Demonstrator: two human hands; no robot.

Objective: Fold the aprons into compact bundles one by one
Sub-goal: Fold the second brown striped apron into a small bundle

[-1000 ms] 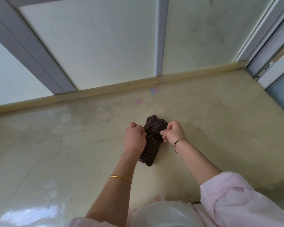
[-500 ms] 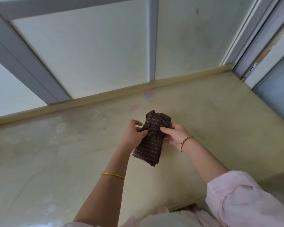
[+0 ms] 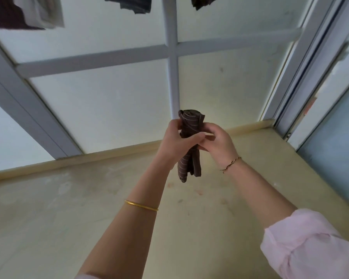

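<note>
Head view — both hands' fingers grip the striped apron bundle (image 3: pixel 189 146) above the counter (image 3: pixel 48 218), hanging clothes (image 3: pixel 24 13) overhead.

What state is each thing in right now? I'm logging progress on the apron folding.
Striped apron: rolled into a narrow bundle, held upright in the air, off the counter.
Left hand: grips the bundle's middle.
Right hand: fingers curled on the bundle from the other side.
Counter: bare under the hands, stained.
Hanging cloths: draped at the top edge, not folded into bundles.
</note>
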